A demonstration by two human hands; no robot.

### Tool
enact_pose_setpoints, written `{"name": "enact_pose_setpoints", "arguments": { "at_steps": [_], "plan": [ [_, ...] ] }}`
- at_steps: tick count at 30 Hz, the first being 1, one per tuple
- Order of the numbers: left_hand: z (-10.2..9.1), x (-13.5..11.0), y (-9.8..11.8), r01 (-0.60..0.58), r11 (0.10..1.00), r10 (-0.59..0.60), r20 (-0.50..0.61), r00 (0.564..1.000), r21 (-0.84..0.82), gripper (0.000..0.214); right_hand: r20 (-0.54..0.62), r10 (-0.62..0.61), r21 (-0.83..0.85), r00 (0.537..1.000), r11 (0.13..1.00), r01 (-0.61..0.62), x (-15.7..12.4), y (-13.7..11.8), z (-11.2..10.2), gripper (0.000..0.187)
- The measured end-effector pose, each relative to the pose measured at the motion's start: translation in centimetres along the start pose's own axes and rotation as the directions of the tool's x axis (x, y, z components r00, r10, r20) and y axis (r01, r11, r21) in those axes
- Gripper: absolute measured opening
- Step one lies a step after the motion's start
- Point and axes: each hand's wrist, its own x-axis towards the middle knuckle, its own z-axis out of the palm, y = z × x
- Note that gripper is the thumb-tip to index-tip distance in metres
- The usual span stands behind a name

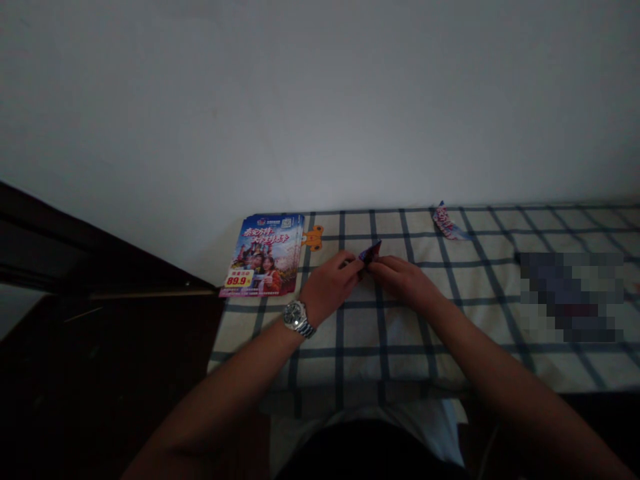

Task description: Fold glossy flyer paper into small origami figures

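Between my two hands is a small folded piece of printed paper, dark blue and red, with a pointed corner sticking up. My left hand, with a metal watch on its wrist, pinches the paper's left side. From the right, my right hand closes its fingers on the other side. The fingers hide the lower part of the paper. Left of my hands lies a stack of printed flyers, blue at the top and pink below.
A checked cloth covers the table against a pale wall. An orange bear-shaped piece lies beside the flyers. Farther right are a folded printed paper strip and a blurred-out dark object. The table's left edge drops to a dark floor.
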Motion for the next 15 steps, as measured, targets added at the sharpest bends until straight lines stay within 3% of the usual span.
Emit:
{"name": "enact_pose_setpoints", "arguments": {
  "at_steps": [6, 15],
  "plan": [
    [0.43, -0.19, 0.12, -0.018, 1.0, 0.018, 0.048, 0.999, 0.017, 0.021, -0.015, 0.012, -0.012, 1.0, 1.0, -0.013, 0.08, -0.13, -0.13, 0.022],
    [0.98, -0.13, -0.24, 0.012, 1.0, -0.012, 0.003, 1.0, -0.017, 0.019, -0.015, 0.01, -0.01, 1.0, 1.0, -0.01, 0.08, 0.06, 0.52, 0.026]
  ]
}}
